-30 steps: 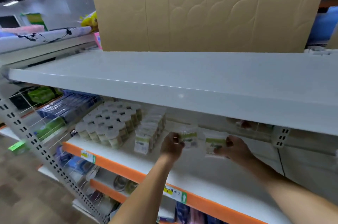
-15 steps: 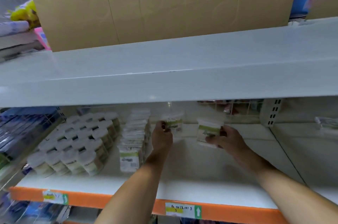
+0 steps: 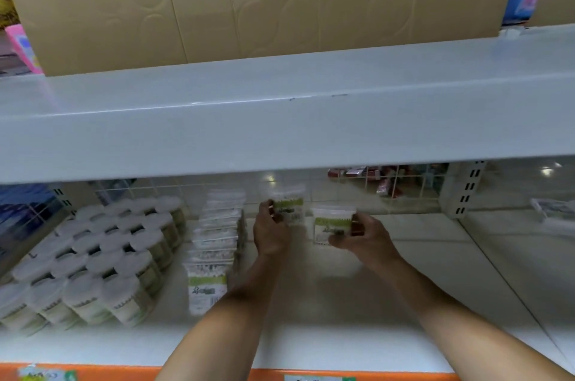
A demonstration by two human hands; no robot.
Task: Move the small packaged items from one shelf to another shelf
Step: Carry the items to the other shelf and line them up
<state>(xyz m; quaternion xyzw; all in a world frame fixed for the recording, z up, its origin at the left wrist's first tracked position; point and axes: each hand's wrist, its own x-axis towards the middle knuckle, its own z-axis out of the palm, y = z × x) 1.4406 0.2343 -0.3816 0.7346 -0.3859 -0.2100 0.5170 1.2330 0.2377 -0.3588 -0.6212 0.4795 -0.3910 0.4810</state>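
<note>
Packets [image 3: 287,206] and [image 3: 331,223] pinched by left hand [image 3: 270,233] and right hand [image 3: 362,236]; set upright beside packet row [image 3: 214,243], label forward.

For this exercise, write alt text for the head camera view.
Each hand holds one small green-labelled packet over a white shelf: left hand grips the left packet, right hand the right packet. A row of packets and capped jars stand further left.
</note>
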